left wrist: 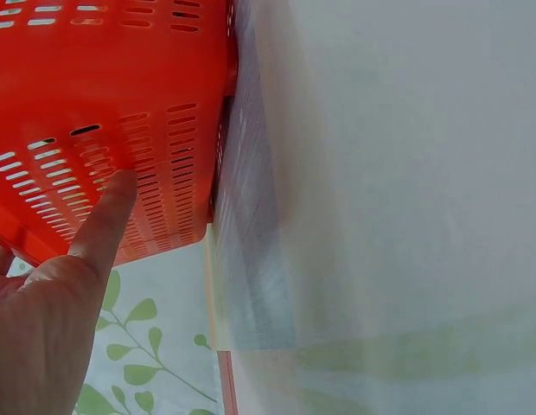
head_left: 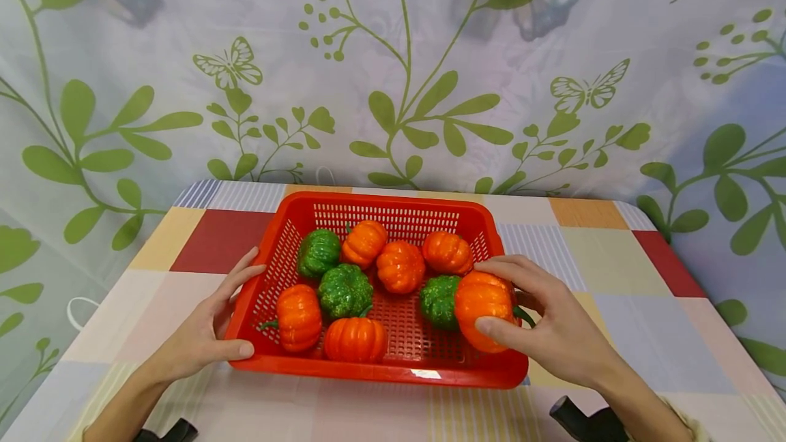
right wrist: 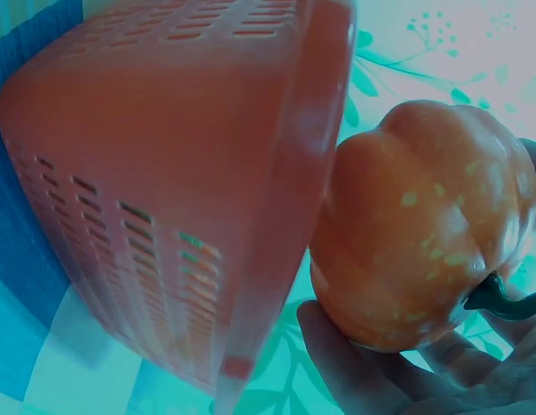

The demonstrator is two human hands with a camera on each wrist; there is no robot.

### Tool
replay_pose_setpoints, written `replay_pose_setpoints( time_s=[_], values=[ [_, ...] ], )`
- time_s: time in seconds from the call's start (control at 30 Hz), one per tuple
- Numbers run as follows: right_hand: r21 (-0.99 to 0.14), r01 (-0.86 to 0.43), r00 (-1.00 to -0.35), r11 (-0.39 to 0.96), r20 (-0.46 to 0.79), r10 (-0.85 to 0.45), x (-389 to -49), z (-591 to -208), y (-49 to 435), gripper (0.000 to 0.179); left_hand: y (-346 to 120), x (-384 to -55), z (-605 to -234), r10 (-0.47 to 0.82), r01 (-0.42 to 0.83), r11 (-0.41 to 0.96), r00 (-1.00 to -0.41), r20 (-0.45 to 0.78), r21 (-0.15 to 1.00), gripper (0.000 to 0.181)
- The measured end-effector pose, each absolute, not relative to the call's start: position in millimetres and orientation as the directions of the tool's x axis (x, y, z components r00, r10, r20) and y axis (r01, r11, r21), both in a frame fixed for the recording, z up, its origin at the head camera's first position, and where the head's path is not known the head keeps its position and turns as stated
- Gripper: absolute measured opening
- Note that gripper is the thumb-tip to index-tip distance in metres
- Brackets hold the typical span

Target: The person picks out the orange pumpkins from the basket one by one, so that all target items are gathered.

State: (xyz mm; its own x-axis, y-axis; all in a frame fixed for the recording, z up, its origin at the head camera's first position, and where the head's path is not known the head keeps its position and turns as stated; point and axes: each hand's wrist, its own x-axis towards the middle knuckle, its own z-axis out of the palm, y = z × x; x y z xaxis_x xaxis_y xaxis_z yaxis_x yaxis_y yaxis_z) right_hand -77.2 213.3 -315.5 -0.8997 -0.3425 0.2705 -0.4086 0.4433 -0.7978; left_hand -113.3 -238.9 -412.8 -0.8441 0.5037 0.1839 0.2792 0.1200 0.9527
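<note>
A red plastic basket (head_left: 393, 375) holds several small orange and green toy pumpkins, among them a green pumpkin (head_left: 345, 292) and an orange pumpkin (head_left: 299, 318). My right hand (head_left: 555, 319) grips a larger orange pumpkin (head_left: 483, 309) between thumb and fingers, above the basket's right rim. Its dark green stem (right wrist: 506, 301) points toward the palm. At the basket's left side, my left hand (head_left: 196, 333) holds the rim, thumb on the front corner and fingertips farther back. In the left wrist view, one finger (left wrist: 108, 220) lies straight against the slotted outer wall.
The basket stands on a table with a checked patchwork cloth (head_left: 620, 258). Behind the table hangs a pale curtain (head_left: 276, 5) printed with green leaves and butterflies. A white loop (head_left: 76, 312) shows by the table's left edge.
</note>
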Motion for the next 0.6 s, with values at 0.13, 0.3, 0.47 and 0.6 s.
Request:
replay_pose_setpoints(
  time_s=[0.13, 0.3, 0.47, 0.6],
  values=[
    [-0.802, -0.369, -0.921, 0.469, 0.246, -0.303, -75.0, -315.5, 217.1, 0.052, -239.6, -113.0, -413.4, 0.496, 0.274, 0.128, -0.85, 0.178, 0.953, 0.088],
    [-0.794, -0.355, -0.933, 0.493, 0.264, -0.245, -73.1, -317.0, 223.8, 0.056, -240.1, -112.9, -413.8, 0.494, 0.273, 0.124, -0.851, 0.179, 0.954, 0.088],
    [-0.761, -0.413, -0.91, 0.5, 0.336, -0.241, -72.3, -320.2, 232.4, 0.062, -239.1, -112.5, -413.0, 0.499, 0.274, 0.116, -0.847, 0.183, 0.955, 0.088],
    [-0.751, -0.453, -0.891, 0.48, 0.393, -0.226, -72.4, -321.9, 239.8, 0.066, -238.1, -112.2, -412.0, 0.501, 0.266, 0.11, -0.847, 0.178, 0.958, 0.088]
  ],
)
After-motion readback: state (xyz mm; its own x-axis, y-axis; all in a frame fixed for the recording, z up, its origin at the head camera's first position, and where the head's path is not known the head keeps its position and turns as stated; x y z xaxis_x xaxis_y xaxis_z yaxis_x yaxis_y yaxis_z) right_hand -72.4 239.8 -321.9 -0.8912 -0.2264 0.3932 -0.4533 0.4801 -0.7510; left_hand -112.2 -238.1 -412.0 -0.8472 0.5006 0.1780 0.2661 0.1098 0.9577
